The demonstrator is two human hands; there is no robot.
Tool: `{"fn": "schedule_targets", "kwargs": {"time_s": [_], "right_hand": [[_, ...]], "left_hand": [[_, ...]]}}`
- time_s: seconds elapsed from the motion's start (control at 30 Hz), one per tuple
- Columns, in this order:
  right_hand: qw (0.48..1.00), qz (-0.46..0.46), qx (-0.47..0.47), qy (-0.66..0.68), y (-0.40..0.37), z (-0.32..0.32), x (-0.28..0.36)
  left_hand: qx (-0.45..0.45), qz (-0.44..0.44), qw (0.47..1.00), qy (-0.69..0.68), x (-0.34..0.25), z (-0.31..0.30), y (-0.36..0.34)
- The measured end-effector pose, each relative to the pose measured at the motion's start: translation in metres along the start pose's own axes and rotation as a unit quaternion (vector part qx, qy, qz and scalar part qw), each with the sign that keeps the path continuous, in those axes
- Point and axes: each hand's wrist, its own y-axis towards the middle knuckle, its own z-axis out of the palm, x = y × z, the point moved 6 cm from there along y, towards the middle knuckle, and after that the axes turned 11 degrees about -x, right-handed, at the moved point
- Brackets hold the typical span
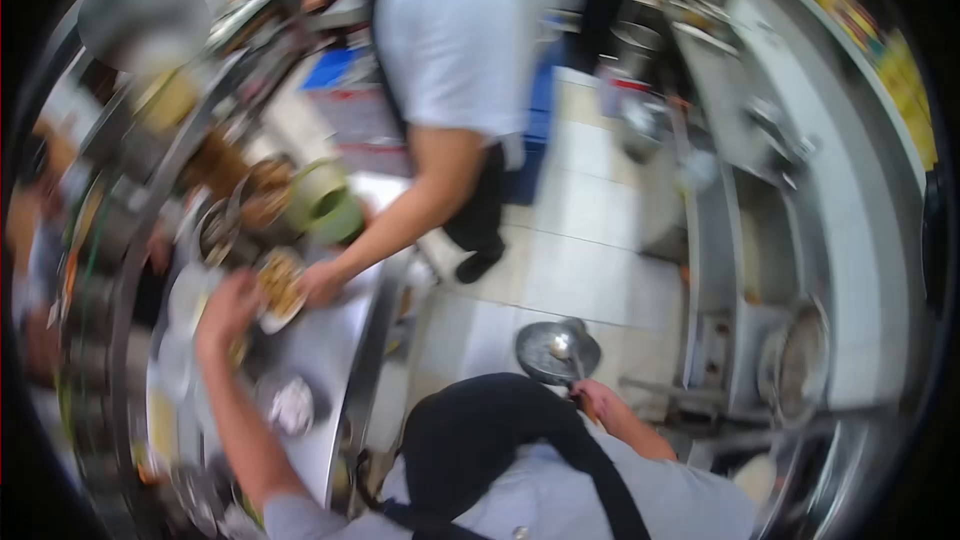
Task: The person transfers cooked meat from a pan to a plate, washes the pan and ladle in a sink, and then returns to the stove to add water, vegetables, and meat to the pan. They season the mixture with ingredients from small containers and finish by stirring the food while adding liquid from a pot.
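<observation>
Over the steel counter at the left, my left hand (230, 308) is at the left edge of a white dish (282, 292) of brownish-yellow food. Its fingers are blurred, and whether they grip the dish is unclear. A co-worker's hand (322, 282) is at the dish's right edge. Lower right of centre, my right hand (598, 400) is closed round the handle of a ladle (575, 360). The ladle's bowl lies inside a dark round pan (545, 342); what supports the pan is hidden.
A co-worker (460, 50) in a white shirt stands ahead by the steel counter (345, 340). Green containers (328, 205) and a bowl of white stuff (290, 405) are on that counter. Steel sinks (765, 230) line the right side. Another person (604, 0) stands farther back.
</observation>
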Motion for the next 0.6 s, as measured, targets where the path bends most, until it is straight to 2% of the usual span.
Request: {"fn": "schedule_targets", "kwargs": {"time_s": [0.03,0.07,0.1,0.13,0.17,0.23,0.3,0.37,0.43,0.47,0.57,0.6], "right_hand": [[0.995,0.072,0.037,0.054,0.034,-0.011,-0.013],[0.993,0.094,-0.052,0.057,0.000,0.000,0.001],[0.993,0.093,-0.020,0.072,0.015,-0.004,-0.001],[0.995,0.075,-0.024,0.054,-0.016,0.004,0.019],[0.993,0.065,-0.035,0.091,-0.039,0.008,0.033],[0.991,0.033,-0.019,0.125,-0.073,0.022,0.066],[0.985,-0.010,-0.008,0.174,-0.101,0.022,0.093],[0.975,-0.051,0.006,0.218,-0.123,0.021,0.124],[0.961,-0.096,0.058,0.253,-0.141,0.020,0.159],[0.954,-0.111,0.056,0.272,-0.145,0.014,0.173],[0.941,-0.161,0.096,0.283,-0.187,0.001,0.228],[0.934,-0.187,0.077,0.295,-0.202,-0.005,0.243]], "left_hand": [[0.109,-0.014,0.993,-0.043,-0.046,-0.001,-0.016],[0.196,-0.100,0.974,-0.055,-0.067,0.007,-0.027],[0.200,-0.043,0.969,-0.135,-0.091,0.017,-0.029],[0.222,0.004,0.951,-0.215,-0.130,0.029,-0.030],[0.243,0.039,0.925,-0.291,-0.172,0.039,-0.034],[0.264,0.112,0.889,-0.356,-0.240,0.073,-0.020],[0.306,0.137,0.855,-0.394,-0.298,0.122,-0.017],[0.289,0.209,0.850,-0.388,-0.358,0.153,-0.002],[0.263,0.249,0.845,-0.394,-0.405,0.184,0.016],[0.272,0.256,0.840,-0.393,-0.421,0.206,0.025],[0.297,0.264,0.794,-0.460,-0.482,0.262,0.063],[0.306,0.237,0.788,-0.479,-0.501,0.283,0.077]]}}
